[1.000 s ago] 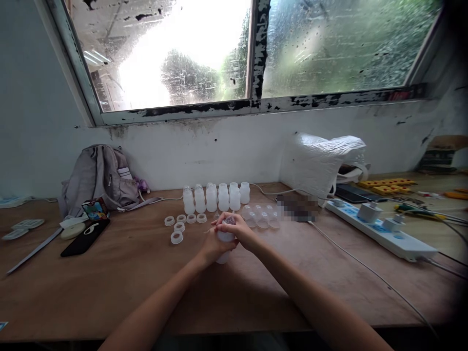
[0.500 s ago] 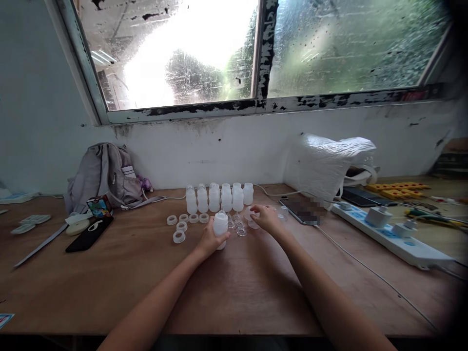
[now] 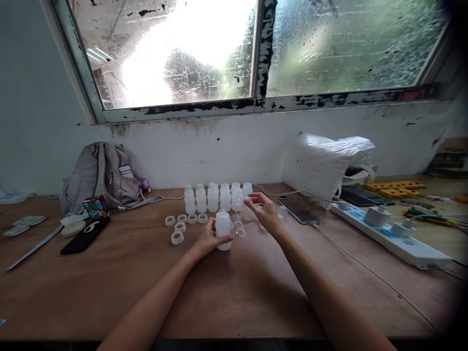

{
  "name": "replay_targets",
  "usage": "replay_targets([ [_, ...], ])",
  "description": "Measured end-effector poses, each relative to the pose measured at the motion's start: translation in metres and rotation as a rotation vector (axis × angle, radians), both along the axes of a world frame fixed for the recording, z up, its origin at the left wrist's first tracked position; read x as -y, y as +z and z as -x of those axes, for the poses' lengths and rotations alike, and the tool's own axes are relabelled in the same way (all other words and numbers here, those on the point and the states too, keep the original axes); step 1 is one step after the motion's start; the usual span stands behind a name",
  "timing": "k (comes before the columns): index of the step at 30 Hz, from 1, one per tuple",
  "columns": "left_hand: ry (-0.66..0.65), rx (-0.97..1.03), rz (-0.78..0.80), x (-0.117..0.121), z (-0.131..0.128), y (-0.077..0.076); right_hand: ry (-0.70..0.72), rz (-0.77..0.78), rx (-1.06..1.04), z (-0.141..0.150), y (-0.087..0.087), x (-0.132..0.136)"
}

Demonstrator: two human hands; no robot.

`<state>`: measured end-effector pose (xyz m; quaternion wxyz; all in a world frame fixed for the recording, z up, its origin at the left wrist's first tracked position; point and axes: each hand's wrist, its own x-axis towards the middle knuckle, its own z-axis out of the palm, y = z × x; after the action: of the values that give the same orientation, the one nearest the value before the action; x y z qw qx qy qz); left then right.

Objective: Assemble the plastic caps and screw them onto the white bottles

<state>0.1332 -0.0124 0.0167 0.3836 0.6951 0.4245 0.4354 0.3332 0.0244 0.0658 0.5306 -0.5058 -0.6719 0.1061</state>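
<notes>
A: What's nearest the tabletop's (image 3: pixel 234 302) front edge?
B: Your left hand (image 3: pixel 210 234), curled round the bottle (image 3: pixel 223 229), thumb across its front. The bottle is upright, apparently resting on the wood, midway between the side edges.
A: And my right hand (image 3: pixel 245 199)?
B: Raised just beyond the bottle and to its right, thumb and fingertips nearly closed. You seem to pinch a clear cap (image 3: pixel 239 203), though it's faint against the pale things behind.
A: What has changed?
B: Half a second ago that hand was down among the other caps (image 3: pixel 282 211); now it has come up and leftward. So bottle and cap are nearer each other, still apart, and only your left hand steadies the bottle.
A: What lies past them?
B: Clear teats (image 3: pixel 240 233) just right of the bottle, white rings (image 3: pixel 177 238) towards the left edge, your phone (image 3: pixel 290 204) towards the right edge. Farthest, along the back edge, stands a row of bottles (image 3: pixel 213 199); the left three look capped.
</notes>
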Motion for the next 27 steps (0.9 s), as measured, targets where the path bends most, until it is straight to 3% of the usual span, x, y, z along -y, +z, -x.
replay_targets([
  [4,-0.050,-0.094,-0.034,0.005,0.000,0.007,0.168,-0.014,-0.236,0.013,0.007,0.010],
  [16,-0.066,-0.124,-0.065,0.006,-0.001,0.011,-0.052,-0.018,-0.335,0.016,0.006,0.013],
  [23,-0.060,-0.105,-0.082,0.007,0.000,0.012,0.117,0.206,-0.196,0.027,-0.007,0.009],
  [27,-0.074,-0.117,-0.092,0.009,0.000,0.012,0.126,0.250,-0.234,0.033,-0.017,0.005],
])
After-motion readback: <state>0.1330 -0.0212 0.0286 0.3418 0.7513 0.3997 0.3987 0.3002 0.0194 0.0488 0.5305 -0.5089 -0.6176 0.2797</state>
